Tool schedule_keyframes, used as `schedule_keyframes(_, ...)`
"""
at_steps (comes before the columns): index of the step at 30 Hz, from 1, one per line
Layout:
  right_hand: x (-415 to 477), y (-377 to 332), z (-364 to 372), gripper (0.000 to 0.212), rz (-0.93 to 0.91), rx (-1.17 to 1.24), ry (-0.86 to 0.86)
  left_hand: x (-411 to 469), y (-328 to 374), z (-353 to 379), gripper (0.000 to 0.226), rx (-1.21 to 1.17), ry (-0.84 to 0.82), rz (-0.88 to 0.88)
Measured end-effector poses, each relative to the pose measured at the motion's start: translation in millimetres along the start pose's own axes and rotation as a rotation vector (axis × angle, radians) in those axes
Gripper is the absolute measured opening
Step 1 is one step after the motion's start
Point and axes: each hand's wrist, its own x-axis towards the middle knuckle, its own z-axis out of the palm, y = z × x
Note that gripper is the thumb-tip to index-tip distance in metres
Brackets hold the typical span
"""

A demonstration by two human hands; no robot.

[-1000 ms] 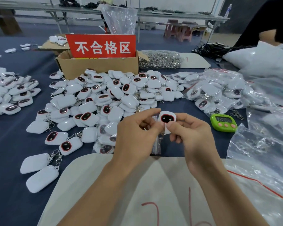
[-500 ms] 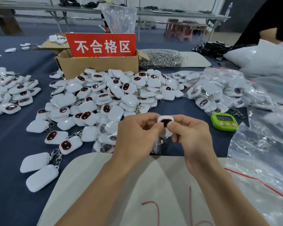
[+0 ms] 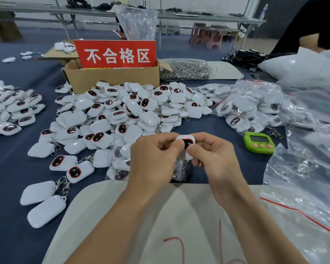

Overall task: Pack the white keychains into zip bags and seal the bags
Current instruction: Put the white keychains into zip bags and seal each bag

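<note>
White keychain (image 3: 186, 142) pinched btwn both hands' fingers (image 3: 176, 147), zip bag (image 3: 179, 169) prob below

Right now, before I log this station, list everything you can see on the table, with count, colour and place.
held keychain: one, white with a dark red-ringed face, pinched between both hands, in a clear zip bag hanging below
loose keychains: a big pile, too many to count, white, table centre
second pile: many, white, far left
bagged keychains: many, in clear bags, right of centre
cardboard box: one, brown, behind the pile, with a red sign
metal rings: a heap, silver, right of the box
timer: one, green with pink buttons, right of the hands
large plastic bag: clear, near right
left hand: fingers on the keychain
right hand: fingers on the keychain
</note>
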Motion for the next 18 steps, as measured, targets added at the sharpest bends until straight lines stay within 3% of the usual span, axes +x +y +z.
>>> schedule_keyframes(14, 0.5, 2.5, 1.6, 0.033, -0.05, -0.041, -0.013, 0.7, -9.4, 0.4, 0.017, 0.015, 0.015, -0.007)
schedule_keyframes(18, 2.8, 6.4, -0.2, 0.033, -0.108, -0.215, 0.039, -3.1, -7.8, 1.5, 0.034, 0.118, 0.057, 0.079)
